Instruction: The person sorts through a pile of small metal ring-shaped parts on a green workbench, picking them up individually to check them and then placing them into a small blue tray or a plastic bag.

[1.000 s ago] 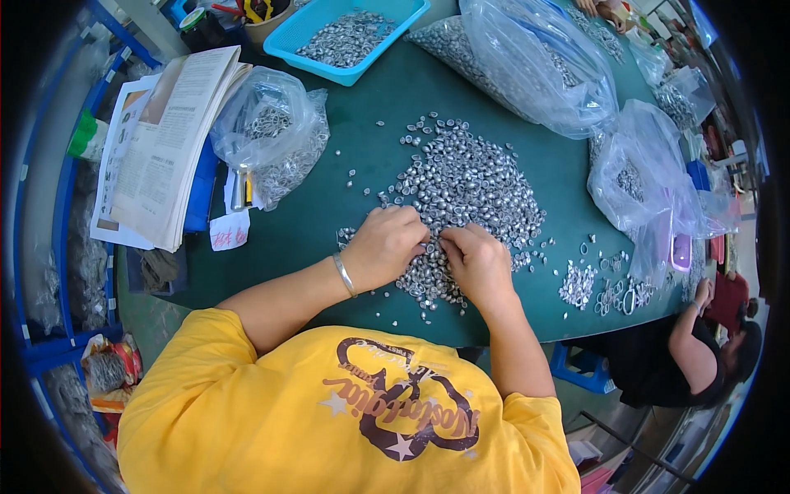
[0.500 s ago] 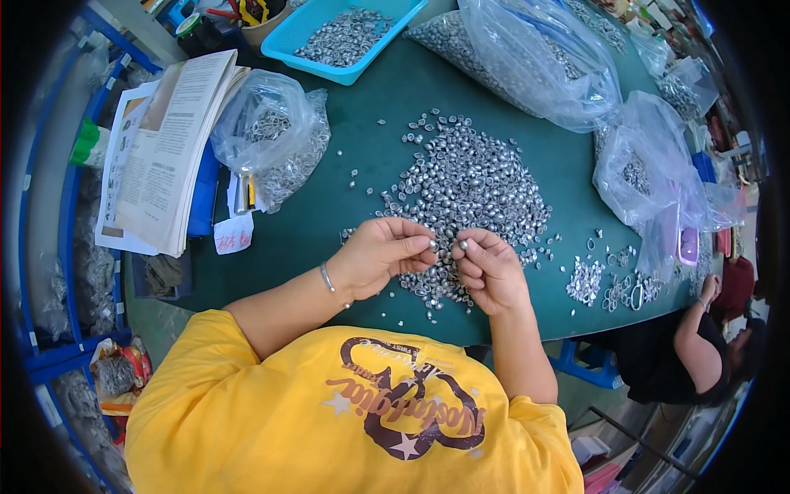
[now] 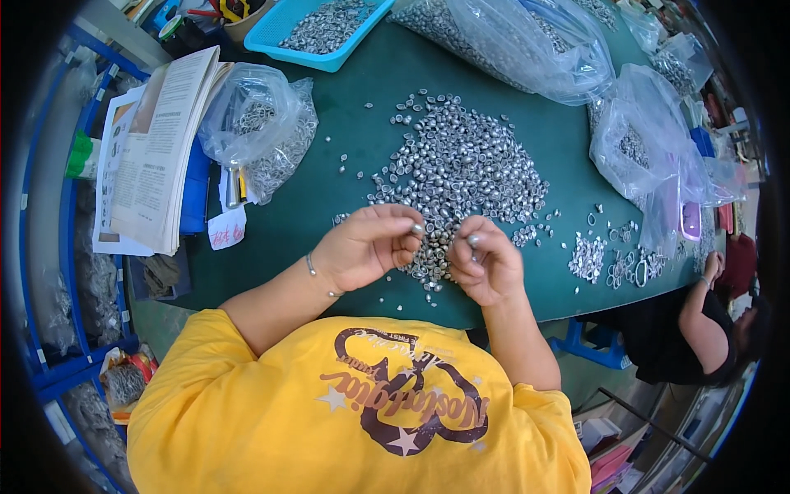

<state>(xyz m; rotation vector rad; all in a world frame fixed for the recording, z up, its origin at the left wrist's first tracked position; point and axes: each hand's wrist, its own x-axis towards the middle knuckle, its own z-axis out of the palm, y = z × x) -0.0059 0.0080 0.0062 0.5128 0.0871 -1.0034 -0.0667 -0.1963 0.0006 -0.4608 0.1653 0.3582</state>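
A broad pile of small silvery metal cup-shaped pieces (image 3: 473, 156) lies on the green tabletop (image 3: 346, 107). Over its near edge, my left hand (image 3: 366, 245) pinches one metal piece (image 3: 417, 229) between thumb and forefinger. A thin bracelet (image 3: 310, 264) rings that wrist. Just right of it, my right hand (image 3: 487, 262) is closed with another metal piece (image 3: 473, 241) at the thumb and forefinger. The two hands are a little apart. Some loose pieces lie below and between them.
A blue basket (image 3: 333, 60) of metal pieces stands at the back left. Filled plastic bags (image 3: 257, 136) lie on both sides, near stacked papers (image 3: 156, 156). Rings and small parts (image 3: 587, 257) lie at the right. Another person (image 3: 699, 329) sits at the far right.
My hands have tilted and lifted slightly, with the left moving a little left, so the gap between them is wider. Each still pinches a piece. The whole view has shifted slightly.
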